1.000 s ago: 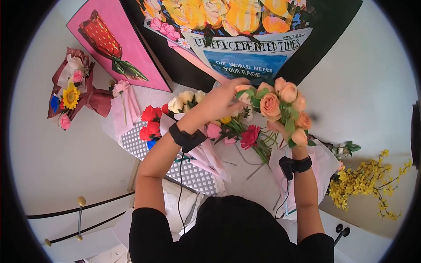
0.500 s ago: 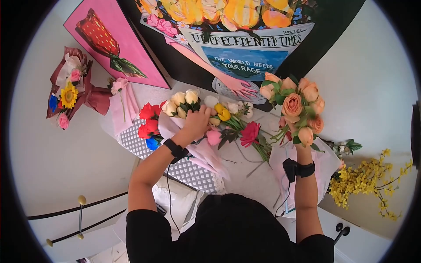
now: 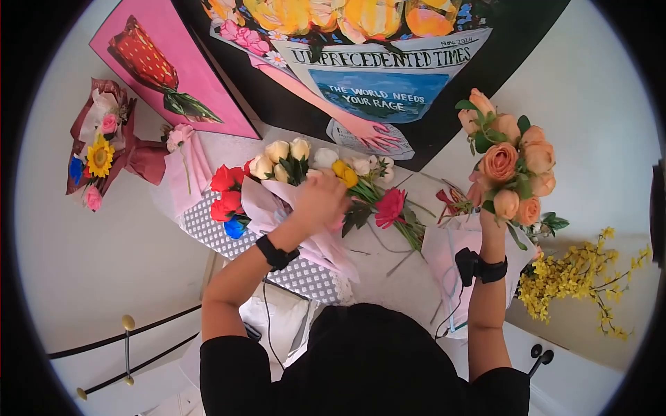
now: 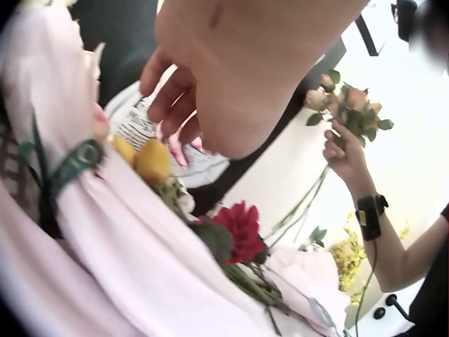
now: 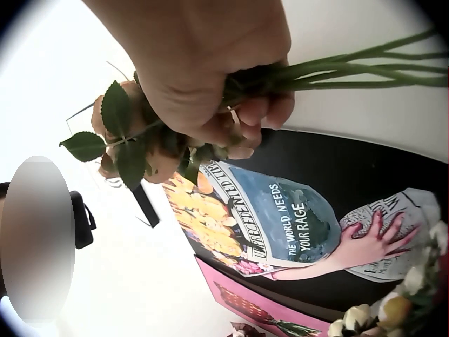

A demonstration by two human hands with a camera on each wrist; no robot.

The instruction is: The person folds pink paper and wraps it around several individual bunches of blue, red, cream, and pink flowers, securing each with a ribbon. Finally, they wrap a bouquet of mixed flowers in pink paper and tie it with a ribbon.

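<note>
My right hand (image 5: 217, 70) grips a bunch of peach roses (image 3: 499, 163) by its green stems (image 5: 351, 74), holding it up on the right side. The stems run out past the fist in the right wrist view. My left hand (image 3: 320, 202), somewhat blurred, is over the middle of the table beside cream roses (image 3: 277, 163) in pink wrapping paper (image 4: 119, 246). Its fingers are loosely bent, with nothing seen between them in the left wrist view. Close by lie a yellow tulip (image 3: 345, 173) and a dark pink flower (image 3: 390, 208).
Red roses (image 3: 225, 194) and a blue one (image 3: 235, 227) lie on a patterned cloth (image 3: 312, 281). Another pink wrapping sheet (image 3: 444, 260) lies at right, near yellow blossom branches (image 3: 562, 284). Painted canvases (image 3: 159, 76) stand behind. A wrapped sunflower bouquet (image 3: 100, 156) is at far left.
My left hand has left the peach roses and come down leftward to the wrapped cream roses. My right hand has carried the peach roses to the right.
</note>
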